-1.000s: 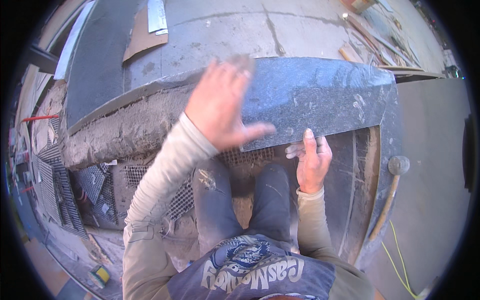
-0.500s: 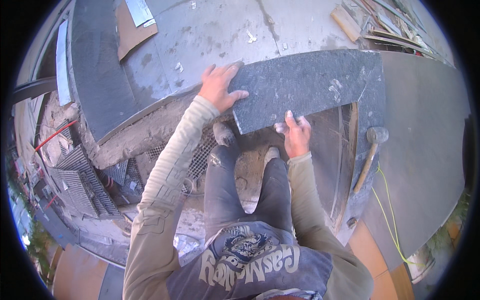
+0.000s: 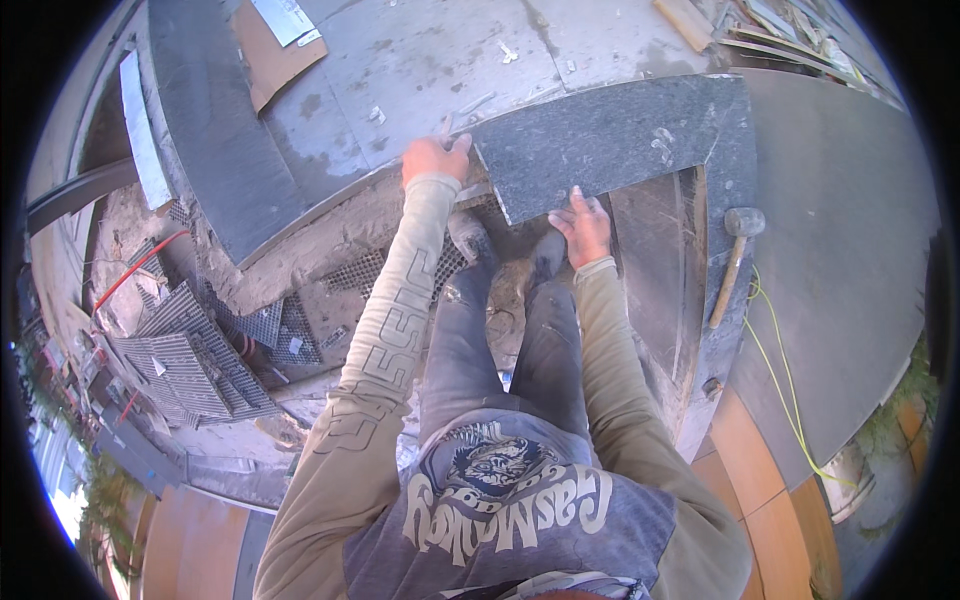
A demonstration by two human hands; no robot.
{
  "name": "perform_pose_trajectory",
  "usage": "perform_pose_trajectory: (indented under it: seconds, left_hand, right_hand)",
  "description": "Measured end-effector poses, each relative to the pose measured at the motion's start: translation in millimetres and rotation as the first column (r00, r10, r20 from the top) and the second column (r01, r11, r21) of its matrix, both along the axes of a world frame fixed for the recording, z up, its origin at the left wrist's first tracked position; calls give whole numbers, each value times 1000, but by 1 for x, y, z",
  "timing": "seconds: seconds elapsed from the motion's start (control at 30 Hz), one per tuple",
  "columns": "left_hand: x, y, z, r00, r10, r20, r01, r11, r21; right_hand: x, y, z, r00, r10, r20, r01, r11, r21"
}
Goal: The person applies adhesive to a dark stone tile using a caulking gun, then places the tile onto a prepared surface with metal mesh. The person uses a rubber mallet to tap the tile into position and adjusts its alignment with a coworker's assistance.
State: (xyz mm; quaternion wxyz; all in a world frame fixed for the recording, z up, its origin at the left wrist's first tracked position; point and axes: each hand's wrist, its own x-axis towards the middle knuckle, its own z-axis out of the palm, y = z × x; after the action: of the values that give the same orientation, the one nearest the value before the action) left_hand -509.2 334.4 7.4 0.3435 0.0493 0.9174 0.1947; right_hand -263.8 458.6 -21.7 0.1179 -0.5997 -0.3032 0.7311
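A dark grey stone slab lies across the far side, its right end meeting another dark slab at a slanted seam. My left hand is at the slab's far left corner, just beyond its short end, fingers apart; I cannot tell whether the fingertips touch the stone. At the near edge, my right hand grips the slab, one finger stretched onto its top and the others bent at the edge. On the right-hand slab rests a mallet with a wooden handle.
My boots stand in a dusty recess below the slab. Ribbed dark sheets and a red hose lie left. Another dark slab borders the recess. Yellow-green string trails at right; wooden offcuts lie far right.
My left hand has slid off the slab's top to just past its left end. My right hand stays at the near edge. The whole view has shifted a little.
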Motion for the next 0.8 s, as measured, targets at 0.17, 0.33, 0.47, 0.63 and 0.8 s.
perform_pose_trajectory:
  seconds: [0.17,0.33,0.47,0.63,0.8]
  left_hand:
    - [-2,14,-40,961,263,82,-266,963,34]
    - [8,20,-67,838,531,126,-541,840,53]
    - [19,20,-65,800,580,156,-586,810,-3]
    - [21,26,-51,785,610,107,-613,790,-4]
    - [23,33,-47,910,407,-77,-413,904,-108]
  right_hand:
    - [-9,-21,-2,1000,18,-17,-20,989,-148]
    - [-18,-22,0,1000,-30,9,31,986,-165]
    - [-17,-15,4,999,-43,4,43,976,-212]
    - [-15,-9,0,999,-9,31,17,965,-262]
    - [-18,-6,-3,999,-11,41,22,959,-282]
